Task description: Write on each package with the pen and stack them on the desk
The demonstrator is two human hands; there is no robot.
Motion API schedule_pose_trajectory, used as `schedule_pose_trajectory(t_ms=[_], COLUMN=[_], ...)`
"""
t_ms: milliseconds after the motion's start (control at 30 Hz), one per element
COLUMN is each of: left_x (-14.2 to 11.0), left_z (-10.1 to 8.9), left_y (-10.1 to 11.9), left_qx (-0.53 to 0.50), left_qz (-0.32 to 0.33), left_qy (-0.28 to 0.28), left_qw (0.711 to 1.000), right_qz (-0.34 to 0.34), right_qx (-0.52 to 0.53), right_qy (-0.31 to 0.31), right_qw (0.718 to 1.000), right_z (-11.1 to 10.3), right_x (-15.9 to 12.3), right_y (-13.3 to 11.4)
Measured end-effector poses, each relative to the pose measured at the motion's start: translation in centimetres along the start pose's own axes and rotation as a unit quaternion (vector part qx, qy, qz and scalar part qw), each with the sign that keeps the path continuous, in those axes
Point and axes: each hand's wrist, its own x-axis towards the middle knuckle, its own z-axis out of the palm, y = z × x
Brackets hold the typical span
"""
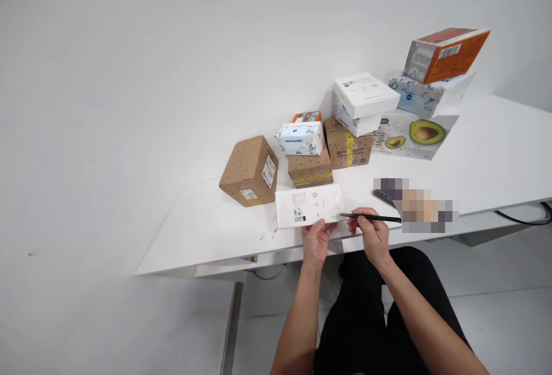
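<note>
A flat white box (319,202) with small printed marks and labels is tilted up above the table's front edge. My left hand (317,241) grips its lower edge, the thumb on the printed face and the other fingers partly hidden beneath. In my right hand (371,232) is a slim black pen (379,217), held between thumb and fingers. Its tip points left and lies at or very near the right part of the box's printed face; I cannot tell whether it touches.
Behind stand a dotted brown carton (244,168), a tissue pack (299,139) on a smaller carton (311,169), and a white box (366,94) stacked over a taped carton (348,148). An orange box (452,56) tops the right stack. A blurred patch (420,208) covers something on the right.
</note>
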Motion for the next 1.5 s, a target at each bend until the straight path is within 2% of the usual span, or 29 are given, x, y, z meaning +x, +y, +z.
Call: schedule_pose_trajectory(t_ms=[167, 367, 567, 800, 1200, 1300, 1400, 1500], left_x=[0.0, 0.3, 0.4, 0.3, 0.3, 0.4, 0.4, 0.4], left_z=[0.1, 0.2, 0.3, 0.4, 0.1, 0.1, 0.1, 0.1], left_y=[-0.2, -0.5, -0.4, -0.4, -0.6, -0.5, -0.6, -0.6], left_qx=[0.017, 0.036, 0.019, 0.019, 0.016, 0.018, 0.026, 0.017], left_qz=[0.002, 0.008, 0.007, 0.007, 0.019, 0.022, 0.02, 0.013], left_qy=[0.016, 0.03, 0.026, 0.032, 0.022, 0.02, 0.028, 0.04], left_qw=[1.0, 0.999, 0.999, 0.999, 0.999, 0.999, 0.999, 0.999], right_qz=[-0.021, -0.048, -0.074, -0.102, -0.098, -0.068, -0.01, 0.0], right_qx=[-0.078, -0.135, -0.221, -0.262, -0.249, -0.225, -0.147, -0.089], right_qy=[-0.009, -0.036, -0.048, -0.066, -0.07, -0.065, -0.025, 0.041], right_qw=[0.997, 0.989, 0.971, 0.957, 0.961, 0.97, 0.989, 0.995], right_z=[1.1, 1.1, 1.2, 1.4, 1.6, 1.7, 1.7, 1.1], right_x=[-0.2, 0.2, 0.4, 0.7, 0.8, 0.8, 0.8, 1.5], right_y=[1.5, 2.6, 2.2, 1.5, 1.0, 1.0, 0.9, 0.4])
